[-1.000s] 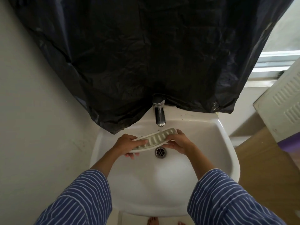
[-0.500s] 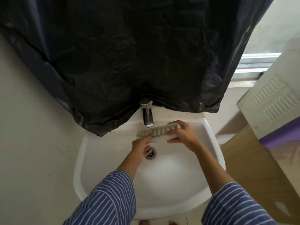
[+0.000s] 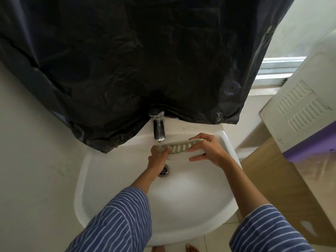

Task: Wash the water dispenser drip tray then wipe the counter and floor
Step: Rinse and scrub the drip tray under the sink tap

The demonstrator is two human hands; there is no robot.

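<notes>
Under the tap (image 3: 158, 129), just above the middle of the frame, I have the drip tray (image 3: 183, 148) over the white sink (image 3: 101, 179), with a thin stream of water landing on its left end. My right hand (image 3: 209, 150) grips the tray's right end, fingers curled over the far edge and thumb under the near one. My left hand (image 3: 157, 155) is at the wet left end, fingers bent onto the slotted top right where the water falls; I judge it is rubbing the grille, though whether it truly grips the tray I cannot tell. The drain (image 3: 164, 170) shows just below my left wrist. A black plastic sheet (image 3: 136, 60) fills the upper frame and hangs down to the back of the sink. At the right edge stands a white vented appliance (image 3: 300, 110) on a brown surface (image 3: 283, 180).

As I judge it, the washing of the tray is under way and not finished. Wiping the counter and the floor is all yet to come; no cloth shows anywhere here.
</notes>
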